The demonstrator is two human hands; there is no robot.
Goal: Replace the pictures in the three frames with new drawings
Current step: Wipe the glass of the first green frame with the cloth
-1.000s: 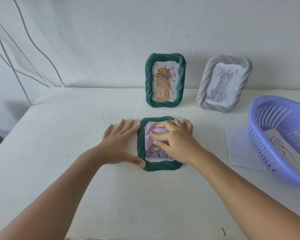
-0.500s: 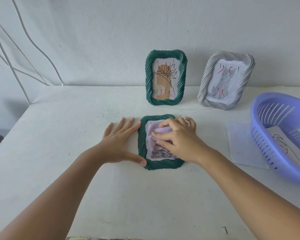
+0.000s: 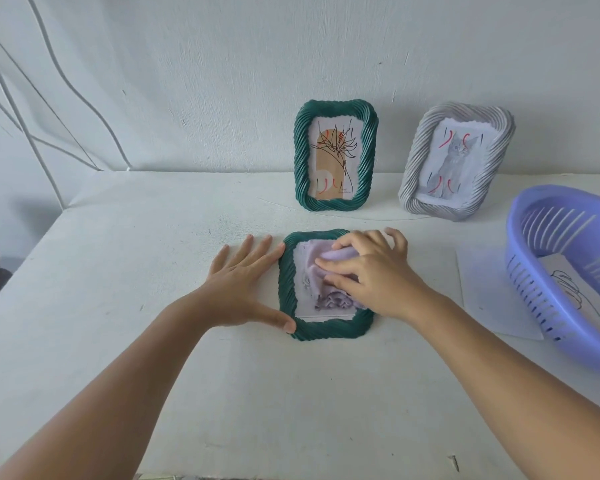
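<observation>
The left hand (image 3: 241, 289) lies flat on the table (image 3: 118, 306) with fingers straight and spread, its index finger along the left edge of a dark green twisted-rope picture frame (image 3: 286, 296) and its thumb tip against the frame's lower left corner. The right hand (image 3: 374, 278) rests over the frame's opening, its fingers curled round a bunched pale lilac cloth (image 3: 326, 271) and pressing it onto the front of the frame. This frame lies face up on the table, directly ahead of the person, and a white picture with faint markings shows beneath the cloth.

Behind it, near the wall (image 3: 291, 64), a second dark green frame (image 3: 336, 155) stands upright, holding a line drawing of a flower over a tan shape with red marks. To its right a grey twisted-rope frame (image 3: 456, 161) stands tilted, leaning to the right, with a picture of a grey cat and red marks inside.

Further right, a sheet of white paper (image 3: 489, 296) lies flat on the table, partly under the edge of a lilac plastic slotted basket (image 3: 534, 271). Inside the basket lies a sheet with a black line drawing (image 3: 568, 289).
</observation>
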